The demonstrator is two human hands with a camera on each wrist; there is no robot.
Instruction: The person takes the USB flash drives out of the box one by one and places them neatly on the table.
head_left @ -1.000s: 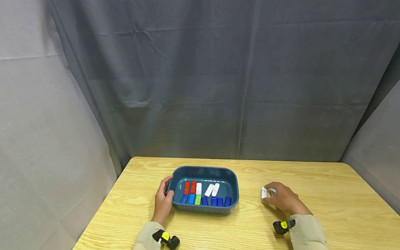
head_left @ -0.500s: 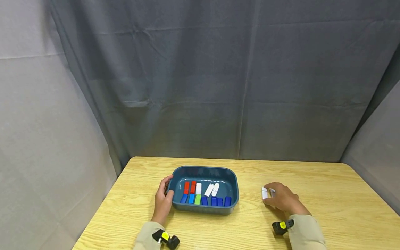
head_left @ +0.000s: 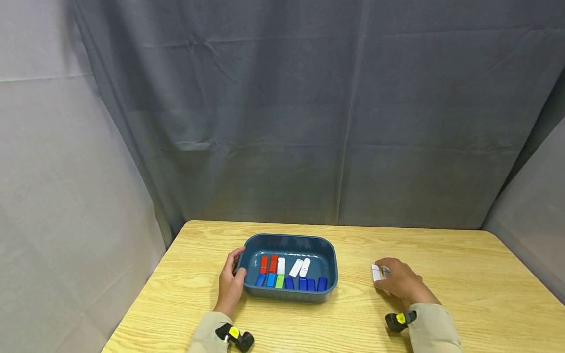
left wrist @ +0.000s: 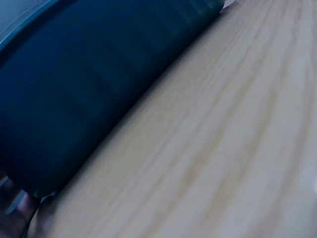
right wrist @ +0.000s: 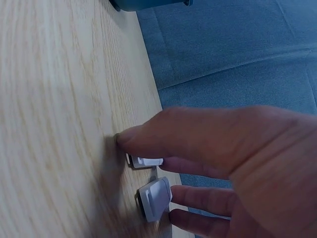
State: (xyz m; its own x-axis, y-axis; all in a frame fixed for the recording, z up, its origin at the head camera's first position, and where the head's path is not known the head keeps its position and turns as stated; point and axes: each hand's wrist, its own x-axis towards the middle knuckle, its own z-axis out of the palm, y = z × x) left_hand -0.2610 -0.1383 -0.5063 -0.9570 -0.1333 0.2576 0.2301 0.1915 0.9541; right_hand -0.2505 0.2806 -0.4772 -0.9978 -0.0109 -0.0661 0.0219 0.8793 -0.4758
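Observation:
Left of centre in the head view is a deep blue-green tray (head_left: 289, 294) of small USB sticks. My left hand (head_left: 230, 289) grips its left end, thumb at the near corner; in the left wrist view the tray's side (left wrist: 94, 94) fills the upper left. Further right, my right hand (head_left: 399, 279) pinches a white USB stick (head_left: 375, 273) on the table between thumb and forefinger. A second white USB stick (head_left: 386, 271) lies just beside it, partly covered by the hand. From the right wrist, this second stick (right wrist: 156, 198) appears near the other fingertips.
Inside the tray lie red sticks (head_left: 273, 264), white sticks (head_left: 304, 267), a green stick (head_left: 280, 281) and several blue sticks (head_left: 311, 285). A wooden table (head_left: 463, 274) carries everything. Grey curtains (head_left: 282, 122) hang behind it and at both sides.
The pinched white stick has shifted very slightly right, towards the second one, with my right hand. My left hand and the tray stay where they were.

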